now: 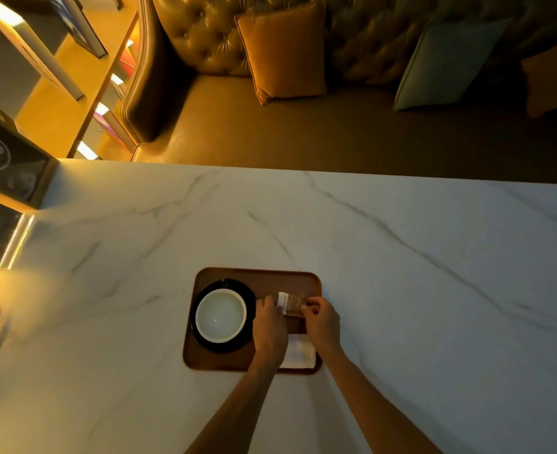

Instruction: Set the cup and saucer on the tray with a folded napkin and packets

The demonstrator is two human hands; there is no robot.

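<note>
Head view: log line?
on brown rectangular tray: white cup on black saucer, white folded napkin | left hand, right hand: pinching brown-white packets over tray

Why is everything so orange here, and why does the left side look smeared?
Head view: warm lamps in the left shelving tint the white marble table amber; the wide-angle lens stretches and smears the left margin; the brown rounded tray, white round cup and brown paper packets at centre look sharp.

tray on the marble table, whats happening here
A person is dressing a brown rounded tray on the white marble table. A white round cup sits on a black saucer on the tray's left side, and a folded white napkin lies at its near right. The left-hand grip and right-hand grip pinch small brown-and-white packets just beyond the napkin.
</note>
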